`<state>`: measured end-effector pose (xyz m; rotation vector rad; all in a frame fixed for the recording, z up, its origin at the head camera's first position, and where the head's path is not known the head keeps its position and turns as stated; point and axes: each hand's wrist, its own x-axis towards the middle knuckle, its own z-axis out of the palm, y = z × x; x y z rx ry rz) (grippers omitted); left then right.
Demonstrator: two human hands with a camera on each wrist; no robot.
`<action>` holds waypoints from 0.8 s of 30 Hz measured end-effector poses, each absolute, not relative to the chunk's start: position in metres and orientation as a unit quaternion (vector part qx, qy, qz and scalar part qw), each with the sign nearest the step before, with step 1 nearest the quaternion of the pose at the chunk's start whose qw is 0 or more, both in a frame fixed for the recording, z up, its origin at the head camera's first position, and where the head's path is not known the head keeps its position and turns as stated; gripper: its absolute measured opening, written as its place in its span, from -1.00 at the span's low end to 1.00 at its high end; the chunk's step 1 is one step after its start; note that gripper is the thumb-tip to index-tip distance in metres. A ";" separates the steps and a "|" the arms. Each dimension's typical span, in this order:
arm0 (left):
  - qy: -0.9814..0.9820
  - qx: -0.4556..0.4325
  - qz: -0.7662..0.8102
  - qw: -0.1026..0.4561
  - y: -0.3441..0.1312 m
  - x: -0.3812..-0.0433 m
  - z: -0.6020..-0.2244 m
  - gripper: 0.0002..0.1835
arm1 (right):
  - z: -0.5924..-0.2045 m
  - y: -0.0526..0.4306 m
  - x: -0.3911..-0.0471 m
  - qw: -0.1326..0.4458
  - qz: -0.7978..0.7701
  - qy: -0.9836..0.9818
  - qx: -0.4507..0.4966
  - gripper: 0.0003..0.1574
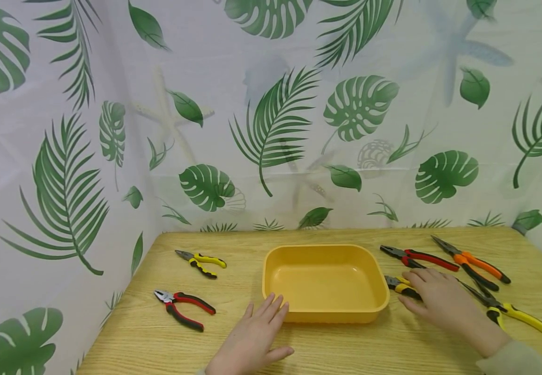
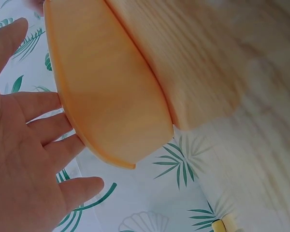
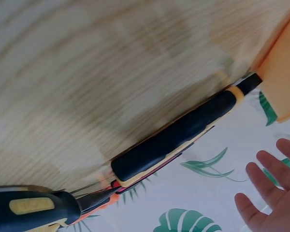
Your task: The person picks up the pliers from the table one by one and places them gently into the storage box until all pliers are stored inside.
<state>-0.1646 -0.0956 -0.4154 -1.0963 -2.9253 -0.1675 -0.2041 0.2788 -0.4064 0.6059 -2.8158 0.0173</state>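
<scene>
A yellow rectangular plastic basin (image 1: 327, 316) sits mid-table with nothing inside it. My left hand (image 1: 255, 338) is at its front left corner, the fingertips on the rim; the left wrist view shows fairly straight fingers along the basin edge (image 2: 104, 82). To the right of the basin, my right hand (image 1: 444, 304) is over a pair of yellow and black pliers (image 1: 394, 284), hiding part of the handles. Seen from the right wrist, the extended fingers of the hand (image 3: 273, 193) stand apart from the black and yellow pliers handle (image 3: 176, 137).
At left lie yellow and black needle-nose pliers (image 1: 202, 259) and red and black combination pliers (image 1: 184, 304). Further right are red and black pliers (image 1: 430, 259), orange and black needle-nose pliers (image 1: 479, 263) and long yellow-handled pliers (image 1: 533, 319). A leaf-print curtain (image 1: 289, 208) borders the wooden table (image 1: 125, 344).
</scene>
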 end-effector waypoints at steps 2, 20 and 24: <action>-0.935 -0.350 -0.054 0.007 -0.096 -0.164 -0.415 -0.21 | -0.408 0.281 -0.207 0.132 0.000 -0.968 0.214 -0.39; -0.935 -0.350 -0.050 0.010 -0.096 -0.165 -0.418 -0.21 | -0.427 0.300 -0.226 0.115 0.001 -0.963 0.246 -0.42; -0.935 -0.351 -0.046 0.012 -0.096 -0.165 -0.418 -0.22 | -0.430 0.304 -0.229 0.113 -0.006 -0.960 0.255 -0.45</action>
